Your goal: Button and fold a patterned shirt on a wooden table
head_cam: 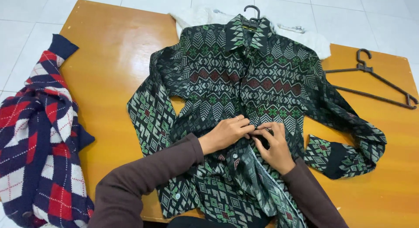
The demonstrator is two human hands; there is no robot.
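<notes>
A dark patterned shirt (231, 79) with green, white and red geometric motifs lies face up on an orange wooden table (113, 58), hung on a black hanger (253, 10) whose hook shows above the collar. My left hand (224, 134) and my right hand (273, 145) meet at the shirt's front placket near the middle, fingers pinching the fabric edges at a button. Below my hands the shirt front lies parted. Both my arms wear dark brown sleeves.
A navy, red and white argyle knit (39, 136) drapes over the table's left edge. A spare black hanger (375, 82) lies at the right. A white fluffy garment (301, 36) sits under the shirt's collar. White floor tiles surround the table.
</notes>
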